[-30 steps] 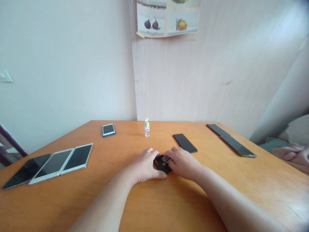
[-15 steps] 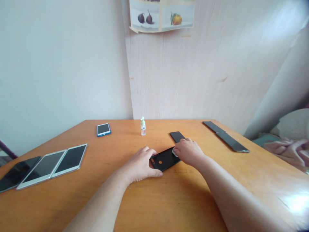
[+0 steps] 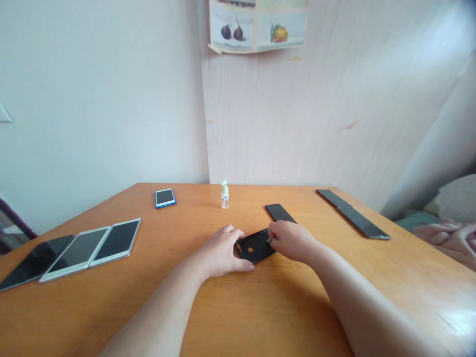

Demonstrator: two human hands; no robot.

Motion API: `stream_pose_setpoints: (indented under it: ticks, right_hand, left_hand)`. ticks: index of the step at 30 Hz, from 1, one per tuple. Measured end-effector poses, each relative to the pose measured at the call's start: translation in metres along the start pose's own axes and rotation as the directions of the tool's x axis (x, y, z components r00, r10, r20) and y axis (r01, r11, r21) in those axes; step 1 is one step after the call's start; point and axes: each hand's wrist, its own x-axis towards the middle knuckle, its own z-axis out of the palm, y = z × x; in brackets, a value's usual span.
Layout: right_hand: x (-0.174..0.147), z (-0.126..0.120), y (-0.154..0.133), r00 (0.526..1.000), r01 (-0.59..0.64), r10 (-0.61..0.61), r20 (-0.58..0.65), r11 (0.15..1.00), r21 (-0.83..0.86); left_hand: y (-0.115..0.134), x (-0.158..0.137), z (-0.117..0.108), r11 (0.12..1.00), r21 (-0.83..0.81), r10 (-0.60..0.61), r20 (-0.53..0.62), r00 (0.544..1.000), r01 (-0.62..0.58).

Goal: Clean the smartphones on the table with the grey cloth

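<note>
A black phone case (image 3: 256,247) lies on the table, its back facing up, with a round hole and a camera cutout near the left end. My left hand (image 3: 221,252) grips that end between the thumb at the near edge and the fingers at the far edge. On the case's right part, my right hand (image 3: 293,240) is closed around a small crumpled white tissue (image 3: 270,240), mostly hidden under the fingers. Just beyond this hand lies a black phone (image 3: 279,212), its near end partly covered by the hand.
Two white tablets (image 3: 116,241) and a black tablet (image 3: 35,260) lie side by side at left. A blue-edged phone (image 3: 165,198) and a small pump bottle (image 3: 225,196) stand farther back. Two dark phones (image 3: 362,222) line the right edge of the wooden table (image 3: 238,317).
My right hand has shifted slightly on the case, and less of the white tissue shows. The left hand keeps its grip. The whole view has swung a little to the left.
</note>
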Motion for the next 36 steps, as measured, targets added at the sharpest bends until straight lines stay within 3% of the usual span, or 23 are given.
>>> stream_pose_setpoints:
  ticks: [3,5,10,13,15,18,20,25,28,32,36]
  right_hand:
    - [-0.002,0.007,-0.02,0.991,0.127,-0.129,0.02,0.989,0.077]
    - [-0.002,0.009,-0.023,0.989,0.143,-0.148,0.031,0.983,0.113]
    - [0.005,0.006,0.007,0.999,-0.045,0.046,-0.016,0.997,0.065]
    - [0.006,0.007,0.008,0.997,-0.072,0.074,-0.035,0.996,0.057]
    - [0.003,0.01,-0.006,1.0,-0.012,0.014,-0.021,0.996,0.084]
    - [-0.003,0.016,-0.03,0.984,0.178,-0.181,-0.001,0.968,0.178]
    - [-0.003,0.018,-0.035,0.976,0.213,-0.217,-0.003,0.955,0.207]
    - [0.008,0.014,-0.005,0.991,-0.087,0.097,-0.097,0.99,0.109]
    - [0.012,0.015,0.002,0.98,-0.126,0.138,-0.142,0.988,0.089]
    - [0.007,0.023,-0.027,0.991,0.033,-0.018,-0.132,0.993,0.115]
    - [0.002,0.03,-0.048,0.954,0.285,-0.261,-0.147,0.942,0.178]
  left_hand:
    - [0.001,0.0,0.0,1.0,-0.002,-0.008,0.006,1.0,0.008]
    - [0.001,0.0,0.0,1.0,-0.007,-0.005,0.007,1.0,0.005]
    - [-0.001,-0.001,0.0,1.0,-0.006,0.011,0.007,1.0,-0.011]
    - [-0.002,-0.001,0.0,1.0,0.0,0.019,0.002,1.0,-0.019]
    - [-0.002,-0.001,0.0,1.0,0.004,0.018,-0.003,1.0,-0.018]
    - [-0.001,-0.001,0.0,1.0,0.01,0.025,0.01,1.0,-0.025]
    - [0.0,-0.001,0.0,1.0,0.017,0.025,0.016,1.0,-0.025]
    - [-0.001,-0.001,0.001,1.0,0.015,0.024,-0.002,1.0,-0.024]
    - [-0.002,-0.001,0.003,1.0,0.006,0.029,-0.01,1.0,-0.029]
    - [-0.002,0.0,0.005,0.999,0.003,0.035,-0.04,0.999,-0.035]
    - [0.0,0.0,0.004,0.998,0.002,0.061,-0.045,0.997,-0.061]
